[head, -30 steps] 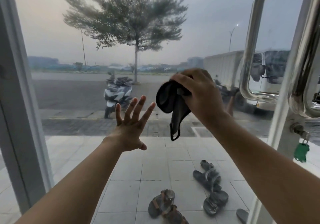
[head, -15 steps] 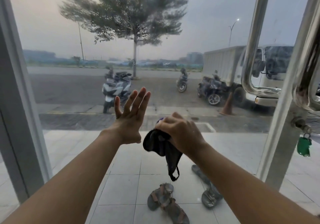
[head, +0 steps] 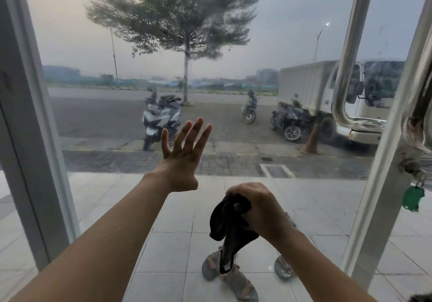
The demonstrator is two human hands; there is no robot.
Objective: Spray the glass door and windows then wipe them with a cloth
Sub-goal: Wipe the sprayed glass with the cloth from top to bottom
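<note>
A glass door pane (head: 268,51) fills the view, hazy and streaked. My left hand (head: 183,159) presses flat against the glass with its fingers straight and spread. Lower and to the right, my right hand (head: 256,208) grips a dark cloth (head: 225,222) bunched against the lower part of the pane, and a loose end of the cloth dangles below my fist. No spray bottle is in view.
A white door frame (head: 30,124) stands at the left. A curved steel pull handle (head: 346,68) and another frame post (head: 385,185) with a green key tag (head: 412,197) are at the right. Sandals (head: 231,276) lie outside on the tiled porch, with scooters and a truck beyond.
My right hand has swept the cloth down the glass from about chest height to the lower pane. My left hand has stayed flat on the glass.
</note>
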